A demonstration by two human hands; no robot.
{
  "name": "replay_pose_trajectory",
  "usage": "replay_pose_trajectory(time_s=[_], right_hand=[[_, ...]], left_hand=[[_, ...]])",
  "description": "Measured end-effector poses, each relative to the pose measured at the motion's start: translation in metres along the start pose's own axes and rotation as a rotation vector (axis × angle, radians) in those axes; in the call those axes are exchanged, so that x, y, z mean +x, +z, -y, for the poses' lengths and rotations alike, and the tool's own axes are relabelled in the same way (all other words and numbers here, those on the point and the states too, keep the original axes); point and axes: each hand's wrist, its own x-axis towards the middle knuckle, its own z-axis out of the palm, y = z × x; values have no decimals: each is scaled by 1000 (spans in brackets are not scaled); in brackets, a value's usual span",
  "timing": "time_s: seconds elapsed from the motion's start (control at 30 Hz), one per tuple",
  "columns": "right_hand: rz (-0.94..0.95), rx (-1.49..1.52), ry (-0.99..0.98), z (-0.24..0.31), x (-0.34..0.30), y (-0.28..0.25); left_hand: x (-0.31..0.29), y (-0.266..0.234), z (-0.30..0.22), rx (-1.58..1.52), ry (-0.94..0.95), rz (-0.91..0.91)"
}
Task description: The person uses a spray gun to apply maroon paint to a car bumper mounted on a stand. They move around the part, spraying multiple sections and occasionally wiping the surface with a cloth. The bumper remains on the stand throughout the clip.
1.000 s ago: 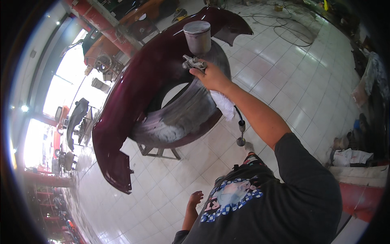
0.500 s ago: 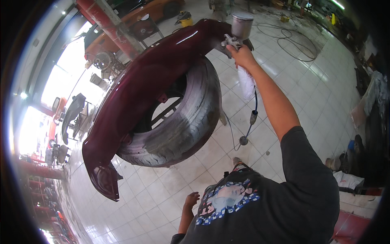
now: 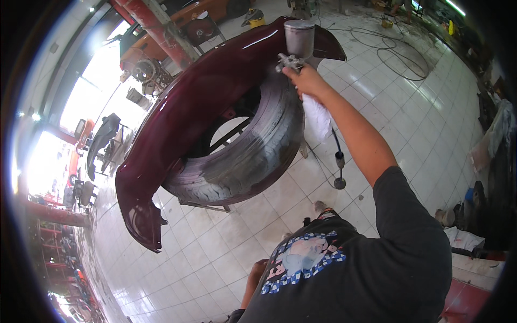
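My right hand (image 3: 309, 83) grips a paint spray gun (image 3: 291, 62) with a grey metal cup (image 3: 299, 39) on top. White cloth (image 3: 317, 118) hangs below the grip, and a dark hose (image 3: 337, 144) runs down from it. The gun is held at the right part of a glossy dark red car fender (image 3: 204, 89), apart from its surface as far as I can tell. The curved fender rests over a tyre (image 3: 242, 161) dusted with grey overspray. My left hand (image 3: 259, 266) hangs low beside my shirt, away from the fender; its fingers are mostly hidden.
Beneath the tyre, part of a metal stand (image 3: 215, 207) shows. A coiled hose (image 3: 398, 51) lies on the tiled floor at the far right. A red post (image 3: 156, 29) rises behind the fender. Other body panels (image 3: 102, 142) stand at the left, and plastic sheeting (image 3: 494, 134) hangs at the right.
The spray gun has moved left along the fender, uncovering the fender's right tip. My left hand has drawn in against my shirt. The whole view has shifted slightly.
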Motion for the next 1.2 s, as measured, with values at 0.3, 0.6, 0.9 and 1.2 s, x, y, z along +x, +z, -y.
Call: replay_pose_trajectory(time_s=[0.3,0.6,0.9,1.2], right_hand=[[230,257,121,76,-107,97],[396,240,-31,139,-198,221],[505,305,74,129,-198,208],[-47,41,20,50,-107,38]], left_hand=[[-17,-49,10,-347,-82,-44],[-41,-50,87,-218,-152,46],[-40,-72,74,-163,-37,94],[-40,-49,21,-242,-299,18]])
